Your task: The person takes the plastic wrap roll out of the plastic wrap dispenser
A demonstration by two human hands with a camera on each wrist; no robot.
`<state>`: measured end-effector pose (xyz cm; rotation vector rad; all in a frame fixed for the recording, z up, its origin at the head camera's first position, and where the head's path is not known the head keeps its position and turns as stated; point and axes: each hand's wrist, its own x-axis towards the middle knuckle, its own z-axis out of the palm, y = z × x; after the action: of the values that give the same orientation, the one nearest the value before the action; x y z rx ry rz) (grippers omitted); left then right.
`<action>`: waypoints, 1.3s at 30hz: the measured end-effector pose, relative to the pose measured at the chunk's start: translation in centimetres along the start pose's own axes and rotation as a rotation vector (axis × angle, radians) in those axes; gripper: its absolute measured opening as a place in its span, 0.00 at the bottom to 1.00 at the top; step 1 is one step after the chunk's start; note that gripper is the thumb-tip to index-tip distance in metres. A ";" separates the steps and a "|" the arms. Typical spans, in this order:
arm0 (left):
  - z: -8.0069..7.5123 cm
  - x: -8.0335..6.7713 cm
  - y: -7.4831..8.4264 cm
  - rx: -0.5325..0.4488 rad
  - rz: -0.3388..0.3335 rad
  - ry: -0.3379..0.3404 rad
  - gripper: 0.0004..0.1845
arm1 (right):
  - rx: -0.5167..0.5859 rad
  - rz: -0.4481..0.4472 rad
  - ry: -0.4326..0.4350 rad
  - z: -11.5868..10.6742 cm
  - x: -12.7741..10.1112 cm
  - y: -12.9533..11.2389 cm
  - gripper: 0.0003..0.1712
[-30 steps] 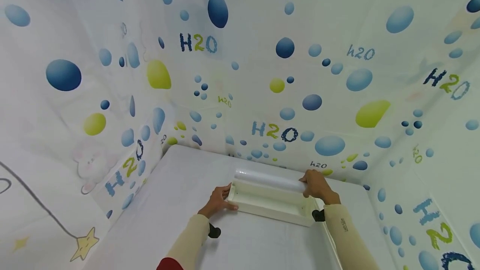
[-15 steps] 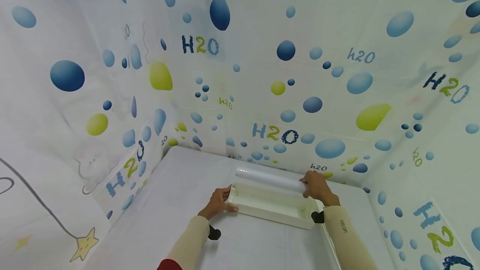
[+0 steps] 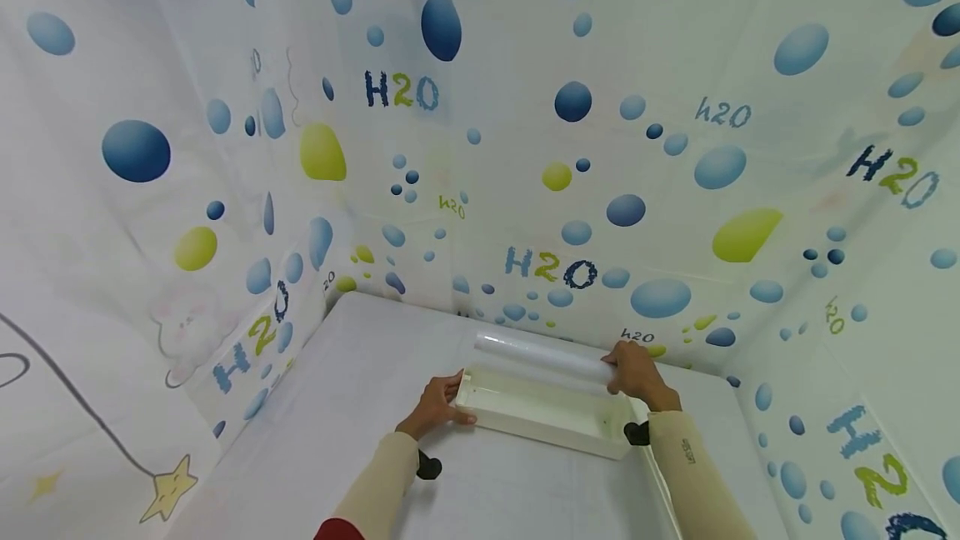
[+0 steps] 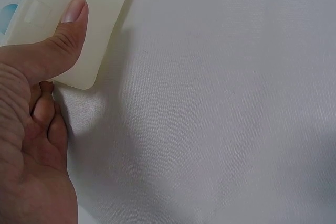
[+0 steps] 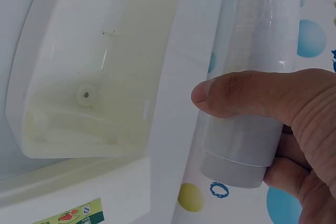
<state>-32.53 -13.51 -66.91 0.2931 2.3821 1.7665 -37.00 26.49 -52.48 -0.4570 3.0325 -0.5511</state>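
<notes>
A long cream plastic box [image 3: 536, 436], open at the top, lies on the white table. My left hand [image 3: 433, 407] holds its left end; in the left wrist view the thumb [image 4: 71, 32] lies along the box's outer wall [image 4: 102, 9]. Behind the box is a roll of clear plastic film [image 3: 543, 355]. My right hand [image 3: 636, 377] grips the right end of that roll, the thumb [image 5: 236, 94] across the film and the other fingers on the far side. Inside the box, a small round fitting [image 5: 86, 95] shows in the right wrist view.
A second cream piece [image 5: 79, 192] with a green label [image 5: 76, 213] touches the box's right end and runs under my right forearm. White sheets with printed bubbles [image 3: 660, 297] form walls behind and on both sides of the table [image 3: 375, 357].
The film roll has shifted slightly back, away from the box, with my right hand on it. My left hand and the box stay nearly still. The head view has tilted slightly up.
</notes>
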 end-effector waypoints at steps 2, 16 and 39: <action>0.0 0.1 0.0 0.000 0.005 0.002 0.58 | 0.001 -0.004 0.009 -0.1 0.0 0.0 0.33; 0.0 -0.7 0.6 0.039 0.020 -0.012 0.57 | -0.038 -0.015 0.023 0.5 0.5 0.9 0.32; 0.1 -0.9 1.6 0.000 0.000 0.008 0.56 | -0.017 0.002 0.051 1.2 0.0 1.7 0.33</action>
<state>-31.54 -13.19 -65.40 0.2870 2.3872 1.7713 -37.36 27.58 -54.21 -0.4469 3.0879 -0.5462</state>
